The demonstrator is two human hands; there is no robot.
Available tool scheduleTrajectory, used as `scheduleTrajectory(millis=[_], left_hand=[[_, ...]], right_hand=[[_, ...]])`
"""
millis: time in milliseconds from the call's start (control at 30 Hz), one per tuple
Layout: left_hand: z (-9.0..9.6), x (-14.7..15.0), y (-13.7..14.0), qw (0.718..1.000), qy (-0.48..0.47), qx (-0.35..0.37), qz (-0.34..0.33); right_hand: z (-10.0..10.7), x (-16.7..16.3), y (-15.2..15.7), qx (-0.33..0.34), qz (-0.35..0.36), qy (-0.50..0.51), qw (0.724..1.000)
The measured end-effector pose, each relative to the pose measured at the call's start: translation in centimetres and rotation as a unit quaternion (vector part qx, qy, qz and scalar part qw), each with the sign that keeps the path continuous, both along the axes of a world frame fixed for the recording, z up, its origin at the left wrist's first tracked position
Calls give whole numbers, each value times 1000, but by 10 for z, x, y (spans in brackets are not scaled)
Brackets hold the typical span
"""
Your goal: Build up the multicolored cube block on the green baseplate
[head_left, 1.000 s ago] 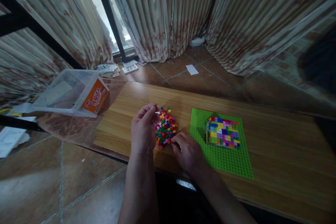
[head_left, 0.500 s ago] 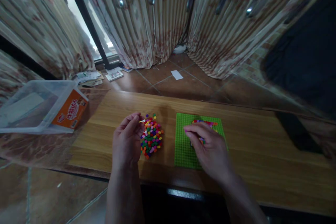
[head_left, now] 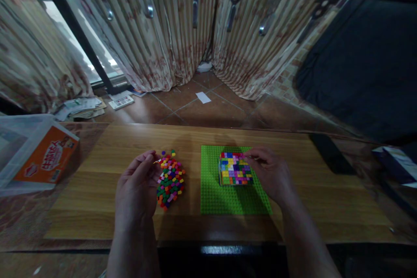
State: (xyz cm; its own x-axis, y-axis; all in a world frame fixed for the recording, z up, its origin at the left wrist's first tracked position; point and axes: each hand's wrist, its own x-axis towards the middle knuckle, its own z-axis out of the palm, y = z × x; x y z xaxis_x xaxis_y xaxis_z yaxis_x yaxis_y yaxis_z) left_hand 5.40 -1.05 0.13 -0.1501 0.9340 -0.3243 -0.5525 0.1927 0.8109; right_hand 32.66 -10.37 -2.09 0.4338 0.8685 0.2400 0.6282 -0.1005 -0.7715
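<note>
My left hand [head_left: 137,182] is at the left side of a loose pile of small coloured toy bricks [head_left: 170,180]. Its thumb and forefinger are pinched together, with a tiny yellow-white brick [head_left: 157,162] showing at their tips. A green studded baseplate [head_left: 210,191] lies to the right of the pile. On it stands a block built of multicoloured bricks [head_left: 235,169], its top a patchwork of colours. My right hand [head_left: 272,171] reaches in from the right, thumb and fingertips closed on what looks like a small pink brick at the block's far right corner.
The wooden table [head_left: 107,173] carries a dark flat object [head_left: 332,154] on its right. A clear plastic bin with an orange label [head_left: 47,156] stands at the left. Papers [head_left: 81,106] lie on the tiled floor beyond, before striped curtains [head_left: 185,34].
My right hand has shifted from over the block to its far right corner, uncovering the patterned top. My view has turned to the right. The left hand keeps its pinch beside the pile.
</note>
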Motion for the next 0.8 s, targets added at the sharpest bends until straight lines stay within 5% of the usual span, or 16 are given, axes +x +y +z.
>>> scheduleTrajectory(millis=[533, 800], left_hand=[[-2, -3, 2, 1000, 14, -9, 12], [-3, -3, 3, 1000, 21, -2, 2]], right_hand=[[-26, -2, 14, 44, -35, 120, 991], [-25, -4, 17, -4, -64, 331, 941]])
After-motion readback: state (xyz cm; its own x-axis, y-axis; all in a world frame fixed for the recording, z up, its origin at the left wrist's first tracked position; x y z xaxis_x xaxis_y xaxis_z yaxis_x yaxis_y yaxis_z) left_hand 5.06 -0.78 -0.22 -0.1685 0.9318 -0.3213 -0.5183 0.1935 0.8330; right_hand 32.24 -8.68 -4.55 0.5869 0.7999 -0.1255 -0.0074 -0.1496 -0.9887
